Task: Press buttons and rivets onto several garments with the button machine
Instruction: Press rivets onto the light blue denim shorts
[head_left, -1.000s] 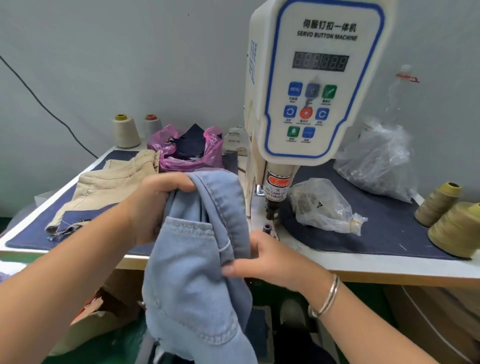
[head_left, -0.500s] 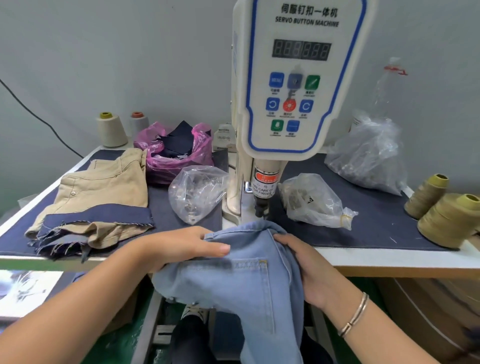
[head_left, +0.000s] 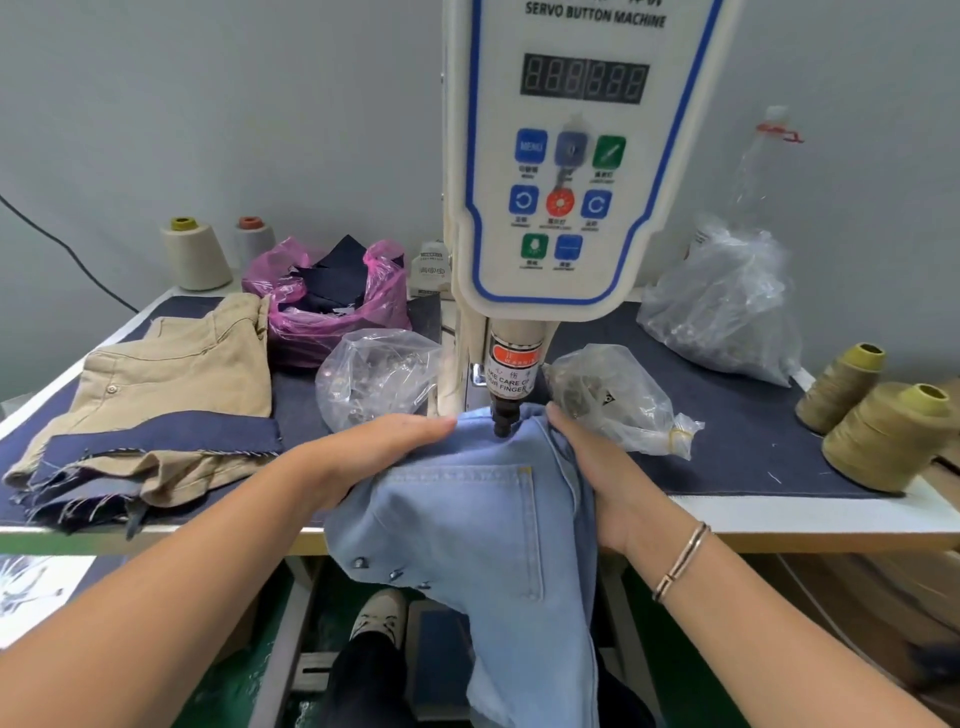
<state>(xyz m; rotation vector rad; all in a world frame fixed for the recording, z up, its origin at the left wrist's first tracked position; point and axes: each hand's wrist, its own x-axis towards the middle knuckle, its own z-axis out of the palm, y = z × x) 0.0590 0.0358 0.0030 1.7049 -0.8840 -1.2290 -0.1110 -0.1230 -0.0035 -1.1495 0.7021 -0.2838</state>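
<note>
A light blue denim garment (head_left: 483, 525) hangs over the table's front edge, its top edge lying under the black punch (head_left: 505, 423) of the white servo button machine (head_left: 566, 171). My left hand (head_left: 363, 452) lies flat on the denim left of the punch, holding it down. On the right, my right hand (head_left: 597, 467) grips the folded denim edge. A back pocket faces me, and several metal rivets (head_left: 390, 571) show on the hanging part.
Beige trousers and dark denim pieces (head_left: 156, 410) are stacked at the left. Clear bags of hardware (head_left: 374, 379) (head_left: 613, 400) (head_left: 727, 312) flank the machine, with a pink bag of cloth (head_left: 332, 296) behind. Thread cones (head_left: 883, 436) stand at the right, more (head_left: 197, 254) at the back left. A foot (head_left: 379, 616) rests below.
The denim garment came down from in front of me onto the table. Its top edge then slid under the punch, with both hands spreading it flat on either side.
</note>
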